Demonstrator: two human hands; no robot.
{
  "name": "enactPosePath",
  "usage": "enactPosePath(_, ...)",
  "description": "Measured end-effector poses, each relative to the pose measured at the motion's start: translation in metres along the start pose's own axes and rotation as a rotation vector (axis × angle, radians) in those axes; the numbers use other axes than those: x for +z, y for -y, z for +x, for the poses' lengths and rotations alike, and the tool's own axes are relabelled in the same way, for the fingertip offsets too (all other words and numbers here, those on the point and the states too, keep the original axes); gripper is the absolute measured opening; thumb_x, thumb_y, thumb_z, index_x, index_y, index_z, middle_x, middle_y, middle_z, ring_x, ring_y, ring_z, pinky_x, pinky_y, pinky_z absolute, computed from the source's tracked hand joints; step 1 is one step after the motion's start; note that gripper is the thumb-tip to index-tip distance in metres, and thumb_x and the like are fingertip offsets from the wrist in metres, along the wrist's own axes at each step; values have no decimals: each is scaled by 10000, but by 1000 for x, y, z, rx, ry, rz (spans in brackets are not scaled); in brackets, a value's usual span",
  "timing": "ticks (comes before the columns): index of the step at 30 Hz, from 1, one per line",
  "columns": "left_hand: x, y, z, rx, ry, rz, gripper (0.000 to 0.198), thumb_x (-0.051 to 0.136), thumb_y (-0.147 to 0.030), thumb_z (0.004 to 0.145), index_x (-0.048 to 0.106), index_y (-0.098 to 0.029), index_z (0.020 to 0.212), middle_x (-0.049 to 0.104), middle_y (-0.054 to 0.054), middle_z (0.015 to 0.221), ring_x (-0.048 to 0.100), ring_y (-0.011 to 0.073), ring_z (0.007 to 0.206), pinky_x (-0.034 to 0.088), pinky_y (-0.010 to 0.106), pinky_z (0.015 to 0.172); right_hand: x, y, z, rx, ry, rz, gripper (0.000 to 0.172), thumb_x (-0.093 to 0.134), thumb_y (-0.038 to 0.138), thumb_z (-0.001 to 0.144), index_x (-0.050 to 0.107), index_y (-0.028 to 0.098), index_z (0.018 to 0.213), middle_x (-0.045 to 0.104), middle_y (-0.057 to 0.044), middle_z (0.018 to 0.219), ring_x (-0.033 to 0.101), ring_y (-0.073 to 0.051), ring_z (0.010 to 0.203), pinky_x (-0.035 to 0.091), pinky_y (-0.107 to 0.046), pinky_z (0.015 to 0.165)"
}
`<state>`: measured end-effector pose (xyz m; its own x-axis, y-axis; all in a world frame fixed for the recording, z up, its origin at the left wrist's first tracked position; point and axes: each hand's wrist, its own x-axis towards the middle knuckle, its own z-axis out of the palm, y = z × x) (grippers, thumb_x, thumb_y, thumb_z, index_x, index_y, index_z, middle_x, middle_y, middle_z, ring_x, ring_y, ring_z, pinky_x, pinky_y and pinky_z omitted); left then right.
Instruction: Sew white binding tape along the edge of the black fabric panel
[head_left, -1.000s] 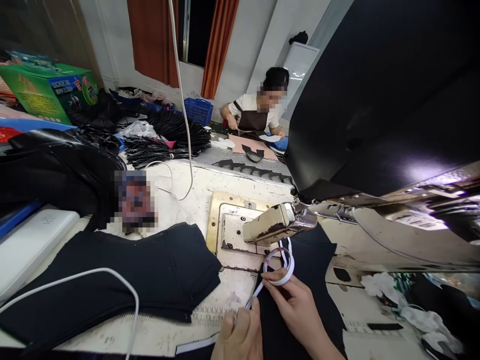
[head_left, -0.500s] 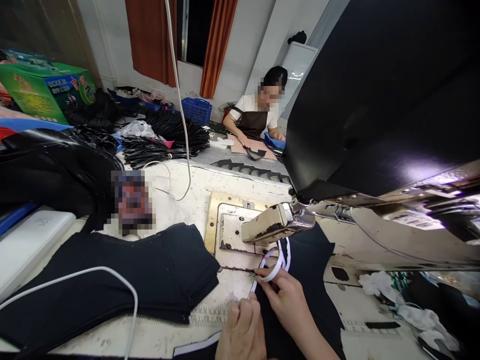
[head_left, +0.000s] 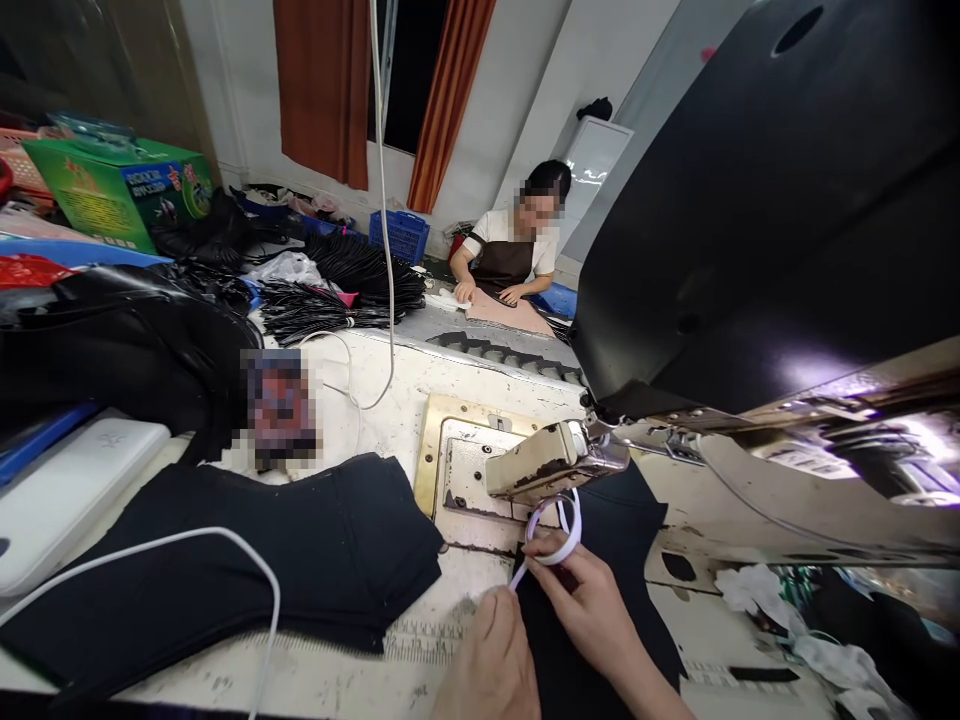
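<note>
The worktable (head_left: pixel 360 385) is crowded: a stack of black fabric (head_left: pixel 247 560) fills the 8 o'clock area, a white cable (head_left: pixel 187 545) loops over it, and the sewing machine head (head_left: pixel 551 460) with its dark body (head_left: pixel 750 230) hangs over the 2 o'clock side. Bare room lies mainly on the pale needle plate (head_left: pixel 465 470) just at 11 o'clock of the hands and along the printed ruler strip (head_left: pixel 427 640) at the near edge.

The roll of white tape (head_left: pixel 556 525) sits at 12 o'clock of the right hand (head_left: pixel 585 600), directly below the machine head and over a black fabric piece (head_left: pixel 600 540). The right hand's fingers pinch the roll's lower rim. A loose tape end (head_left: pixel 517 576) runs down toward 7 o'clock to the left hand (head_left: pixel 491 660), whose fingertips close on or beside it; the exact grip cannot be told. The two hands lie just beside each other.

Against half a second ago, the hands and roll sit much as they did; the view has tilted, so the left hand lies lower in frame. A co-worker (head_left: pixel 517 255) at 12 o'clock, well apart, now has both hands on pink material (head_left: pixel 510 310).
</note>
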<state>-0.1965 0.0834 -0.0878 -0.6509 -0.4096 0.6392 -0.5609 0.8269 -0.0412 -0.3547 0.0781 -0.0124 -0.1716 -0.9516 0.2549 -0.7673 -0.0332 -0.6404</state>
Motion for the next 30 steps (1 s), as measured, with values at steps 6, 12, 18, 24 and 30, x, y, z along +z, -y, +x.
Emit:
enactPosePath(6,8,-14,-4,-102,-6,7,363,614,-367,825,681,-158,1114,729,102,1074,596,261,1095,359,393,1018,18,-14,3,-51,-139,-45,262,570,364,911,762,207,828,748,-119,850,728,-263,800,607,-389,757)
enactPosePath(12,-11,-2,3,-23,52,75,345,586,-380,871,685,-172,1129,720,75,1105,585,242,1103,319,379,1046,22,-18,5,-24,-140,-96,237,557,315,895,773,223,865,746,-105,859,726,-256,791,607,-389,750)
enactPosePath(18,-8,-4,1,-11,6,75,300,538,-310,883,695,-135,1070,722,87,1090,592,253,1073,335,394,1023,25,-20,8,36,-150,-72,250,540,308,883,768,205,861,737,-137,939,713,-285,875,583,-423,803)
enactPosePath(24,-14,22,27,-311,82,-400,353,605,-327,842,634,-150,1146,704,82,1010,624,233,950,476,345,865,14,-6,1,88,-152,87,280,564,402,923,724,172,918,716,-102,825,618,-171,520,552,-291,509)
enactPosePath(30,-37,44,75,-691,175,-955,278,462,-76,863,690,-215,786,688,-15,728,616,138,666,451,235,622,0,17,-10,59,-140,298,183,610,361,919,681,195,950,629,-38,795,546,-116,496,454,-205,386)
